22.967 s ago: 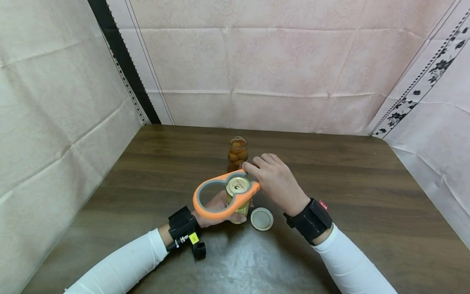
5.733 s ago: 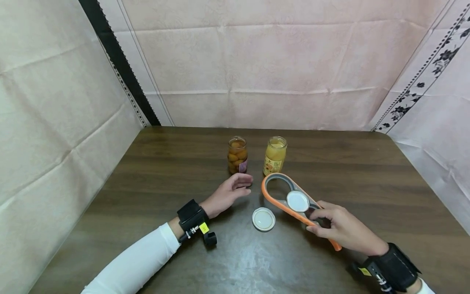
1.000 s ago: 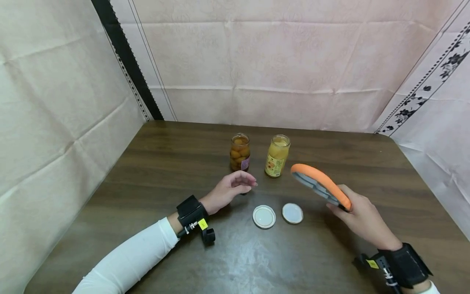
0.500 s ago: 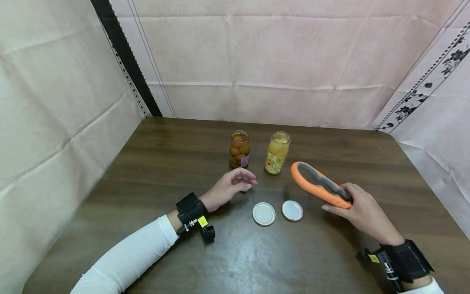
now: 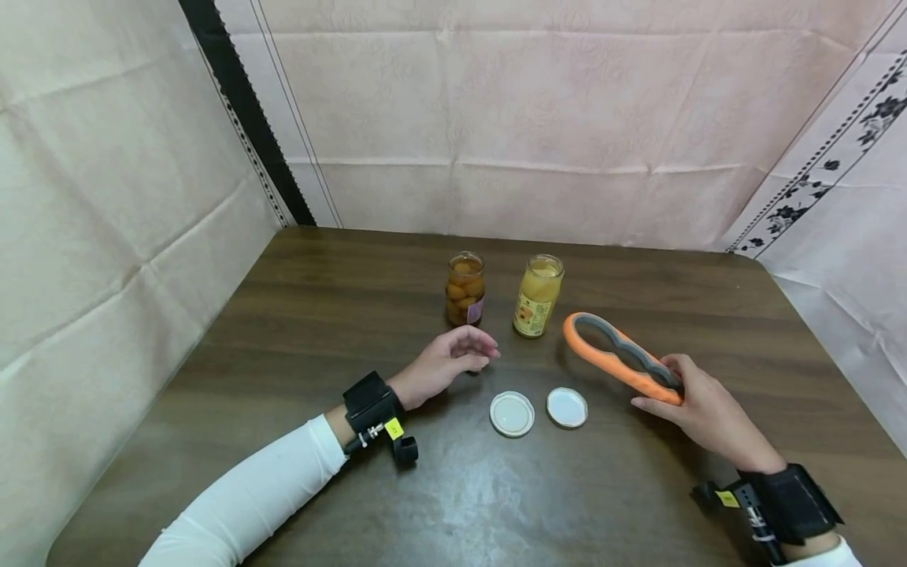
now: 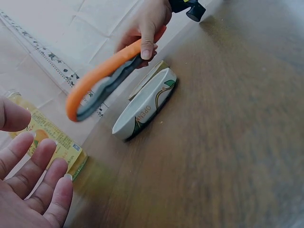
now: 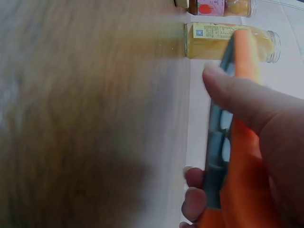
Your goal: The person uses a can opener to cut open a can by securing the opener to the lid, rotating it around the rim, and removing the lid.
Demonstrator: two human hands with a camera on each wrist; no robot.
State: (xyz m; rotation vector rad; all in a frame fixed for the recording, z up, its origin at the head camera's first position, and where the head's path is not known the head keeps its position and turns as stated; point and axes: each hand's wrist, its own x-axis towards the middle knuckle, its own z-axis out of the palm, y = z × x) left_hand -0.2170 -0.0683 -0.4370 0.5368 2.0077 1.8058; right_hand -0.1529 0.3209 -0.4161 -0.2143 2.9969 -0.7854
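My right hand (image 5: 716,413) grips an orange and grey jar opener (image 5: 623,374) by one end, thumb along its orange side, and holds it tilted above the table. My left hand (image 5: 453,362) lies palm inward, fingers loosely bent, with nothing in it. Just behind that hand stands an uncapped glass jar of brown round fruit (image 5: 464,291). To its right is an uncapped jar of yellow fruit (image 5: 538,298). Two white lids, a left lid (image 5: 512,414) and a right lid (image 5: 567,407), lie inside up between my hands. In the left wrist view the nearer lid's rim (image 6: 152,107) reads OPEN.
The dark wooden table (image 5: 354,299) meets a pale cloth wall (image 5: 553,126) at the back. More cloth hangs at both sides. A strapped wrist camera (image 5: 404,451) sticks out below my left wrist.
Earlier the opener sat around the yellow jar's lid; then it carried that lid over the table. The lid now lies beside the other, and my right hand has turned the opener. My left hand stays put.
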